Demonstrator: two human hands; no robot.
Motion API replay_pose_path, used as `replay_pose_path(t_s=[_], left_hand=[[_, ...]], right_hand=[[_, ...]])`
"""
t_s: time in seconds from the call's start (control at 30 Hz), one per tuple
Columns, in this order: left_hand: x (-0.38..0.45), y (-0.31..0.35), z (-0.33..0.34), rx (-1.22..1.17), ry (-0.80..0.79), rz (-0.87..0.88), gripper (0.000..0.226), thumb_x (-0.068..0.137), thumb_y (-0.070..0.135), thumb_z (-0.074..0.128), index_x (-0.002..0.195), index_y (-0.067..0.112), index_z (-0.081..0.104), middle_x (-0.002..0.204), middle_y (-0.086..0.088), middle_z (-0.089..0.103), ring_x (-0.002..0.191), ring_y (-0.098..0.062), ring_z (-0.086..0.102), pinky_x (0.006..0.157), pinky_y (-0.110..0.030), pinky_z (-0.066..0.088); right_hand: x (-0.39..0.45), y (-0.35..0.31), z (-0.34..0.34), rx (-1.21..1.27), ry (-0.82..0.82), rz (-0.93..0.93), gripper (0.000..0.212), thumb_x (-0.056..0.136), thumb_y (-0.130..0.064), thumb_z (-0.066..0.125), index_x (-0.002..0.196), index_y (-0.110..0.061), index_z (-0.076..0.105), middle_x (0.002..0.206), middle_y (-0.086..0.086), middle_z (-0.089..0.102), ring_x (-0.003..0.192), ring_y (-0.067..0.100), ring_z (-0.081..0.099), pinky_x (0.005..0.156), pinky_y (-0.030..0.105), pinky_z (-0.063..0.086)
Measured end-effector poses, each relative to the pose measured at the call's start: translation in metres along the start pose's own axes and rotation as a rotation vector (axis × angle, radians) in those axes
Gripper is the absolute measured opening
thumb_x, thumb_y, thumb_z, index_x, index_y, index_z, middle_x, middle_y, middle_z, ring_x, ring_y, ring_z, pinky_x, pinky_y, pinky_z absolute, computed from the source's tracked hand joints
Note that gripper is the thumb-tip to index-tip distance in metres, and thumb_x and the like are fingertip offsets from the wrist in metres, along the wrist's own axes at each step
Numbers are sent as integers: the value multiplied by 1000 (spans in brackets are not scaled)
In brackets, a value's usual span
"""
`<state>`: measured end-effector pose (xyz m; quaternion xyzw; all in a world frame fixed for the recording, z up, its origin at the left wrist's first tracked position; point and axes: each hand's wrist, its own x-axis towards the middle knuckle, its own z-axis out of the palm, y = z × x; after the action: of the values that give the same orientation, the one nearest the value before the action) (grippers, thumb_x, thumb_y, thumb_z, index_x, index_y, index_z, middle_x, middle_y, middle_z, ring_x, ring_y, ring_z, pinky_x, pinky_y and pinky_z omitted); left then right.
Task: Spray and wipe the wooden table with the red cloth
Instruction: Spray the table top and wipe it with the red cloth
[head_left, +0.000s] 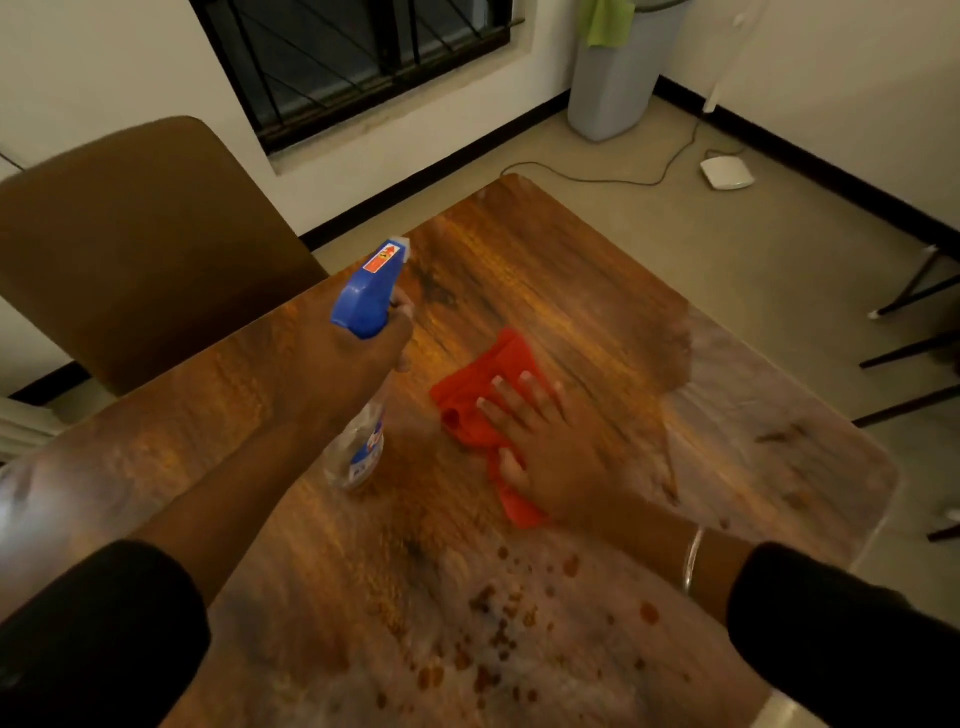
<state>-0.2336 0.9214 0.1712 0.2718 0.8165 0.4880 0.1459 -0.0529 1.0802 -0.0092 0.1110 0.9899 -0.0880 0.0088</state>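
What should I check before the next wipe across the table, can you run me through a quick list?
1. Cloth under palm: ok, the right hand lies flat on the red cloth.
2. Cloth spread: not ok, it is bunched and folded.
3. Bottle secure: ok, the left hand grips the spray bottle off the table.
4. Nozzle aim: ok, it points at the far part of the table.
5. Wet patch to wipe: ok, droplets sit on the near side, not yet wiped.
6. Liquid left in bottle: cannot tell.
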Motion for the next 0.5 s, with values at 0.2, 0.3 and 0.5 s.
replay_pose_path(t_s=[0.2,0.3,0.5], left_hand=[[-11,-19,-11,11,-98,-3,33,82,53,61,91,22,58,70,2,65,66,-9,68,75,-39,59],[-22,-22,-11,-9,-94,56,43,78,59,58,95,19,59,75,-6,66,72,-23,68,78,-43,60],[-46,-22,-16,-33,-92,41,45,78,59,62,93,16,61,74,-14,65,71,-33,67,78,-54,58]], right_hand=[[63,173,-36,102,12,603,70,104,-62,18,168,-32,19,177,7,10,162,40,5,127,67,9],[71,184,-32,114,69,711,78,102,-67,8,168,-27,22,176,13,13,162,43,4,127,69,6],[22,21,-13,65,163,584,63,108,-47,24,167,-26,24,175,13,14,161,45,8,127,67,11]])
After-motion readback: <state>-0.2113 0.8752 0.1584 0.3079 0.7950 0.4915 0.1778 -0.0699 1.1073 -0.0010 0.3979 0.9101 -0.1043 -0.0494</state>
